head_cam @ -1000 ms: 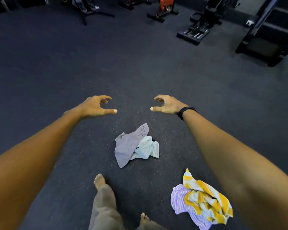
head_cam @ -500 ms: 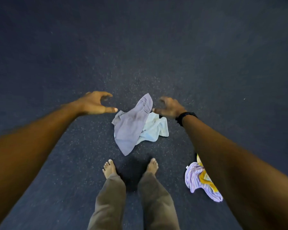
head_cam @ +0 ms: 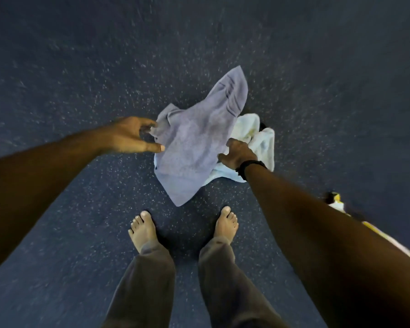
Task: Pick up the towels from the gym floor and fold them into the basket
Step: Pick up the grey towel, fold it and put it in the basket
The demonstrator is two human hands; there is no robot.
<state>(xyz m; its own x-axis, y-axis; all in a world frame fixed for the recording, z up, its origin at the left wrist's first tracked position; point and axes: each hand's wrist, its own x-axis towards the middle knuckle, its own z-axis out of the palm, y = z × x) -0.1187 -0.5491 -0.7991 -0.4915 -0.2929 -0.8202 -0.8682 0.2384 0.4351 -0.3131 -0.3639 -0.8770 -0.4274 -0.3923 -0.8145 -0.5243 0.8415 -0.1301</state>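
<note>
Down on the speckled floor (head_cam: 81,79), between the two hands, lies the grey towel (head_cam: 194,143) over a pale towel (head_cam: 258,136). The left hand (head_cam: 130,136) is spread loose at the grey towel's edge, gripping nothing. The right hand (head_cam: 238,155) covers the seam; its grasp cannot be told. Behind the right forearm, a yellow-striped towel (head_cam: 336,202) is mostly hidden.

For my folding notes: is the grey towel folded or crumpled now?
Crumpled. The grey towel lies in loose, uneven wrinkles on the floor, partly over a white towel.
</note>
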